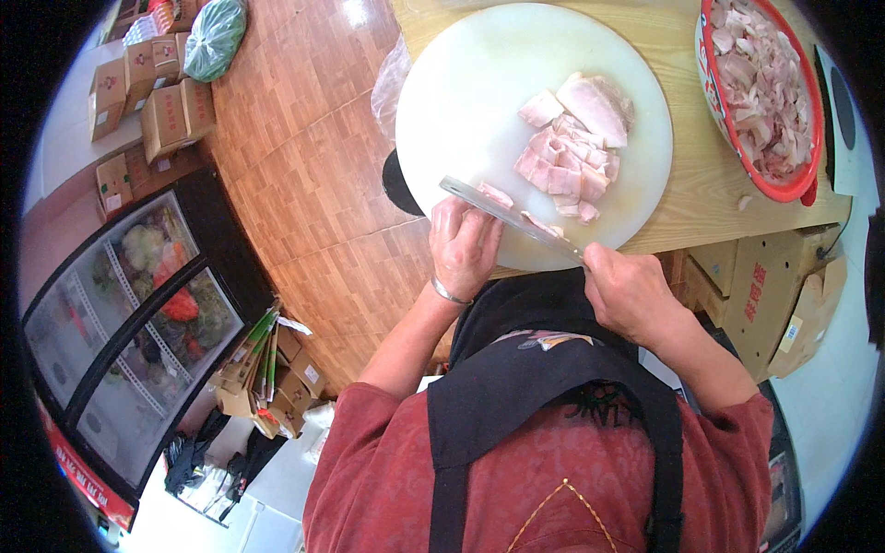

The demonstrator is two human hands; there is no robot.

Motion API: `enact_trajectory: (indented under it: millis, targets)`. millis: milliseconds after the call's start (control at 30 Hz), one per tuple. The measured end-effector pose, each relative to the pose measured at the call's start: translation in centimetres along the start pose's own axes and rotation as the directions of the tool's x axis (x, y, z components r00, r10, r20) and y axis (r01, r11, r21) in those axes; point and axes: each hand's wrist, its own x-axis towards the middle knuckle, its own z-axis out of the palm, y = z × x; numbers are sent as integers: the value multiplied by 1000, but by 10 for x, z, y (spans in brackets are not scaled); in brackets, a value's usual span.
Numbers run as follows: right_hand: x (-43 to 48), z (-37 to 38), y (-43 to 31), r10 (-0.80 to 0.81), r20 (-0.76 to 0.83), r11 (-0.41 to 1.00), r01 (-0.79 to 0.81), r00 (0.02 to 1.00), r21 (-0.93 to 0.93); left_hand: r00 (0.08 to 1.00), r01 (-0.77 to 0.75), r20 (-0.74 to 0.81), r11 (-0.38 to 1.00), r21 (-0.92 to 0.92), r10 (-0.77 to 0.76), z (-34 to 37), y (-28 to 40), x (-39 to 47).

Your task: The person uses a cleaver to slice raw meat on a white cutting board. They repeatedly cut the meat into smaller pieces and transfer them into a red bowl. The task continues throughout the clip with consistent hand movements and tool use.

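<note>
My right hand (pixel 626 294) grips a knife (pixel 511 216) by its handle at the near edge of a round white cutting board (pixel 463 104). The blade slants up and to the left across the board. Against the blade, my left hand (pixel 464 245) has its fingers curled; whatever lies beneath them is hidden. Thin strips of pale pink meat (pixel 495 195) lie just beyond the blade. Farther in, cut meat slices (pixel 563 162) form a pile, with a larger meat piece (pixel 596 110) behind them.
A red-rimmed enamel basin (pixel 719 114) full of sliced meat stands on the wooden table (pixel 691 214) at right. Cardboard boxes (pixel 753 297) sit below the table. At left are a glass-door display fridge (pixel 138 311), more cartons (pixel 166 121) and a green plastic bag (pixel 216 41).
</note>
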Motion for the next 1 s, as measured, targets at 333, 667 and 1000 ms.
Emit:
enact_trajectory:
  millis: [333,667,1000]
  targets:
    - [13,-1,3,-9,57,1000,9,998,-13,998,47,-29,999,-25,-47,2,5,6]
    - [15,0,0,27,100,1000,-28,995,11,995,90,-47,995,-47,-92,9,2,-1]
    - [83,25,-3,25,76,998,-29,997,58,995,66,-76,995,-73,-72,9,4,0]
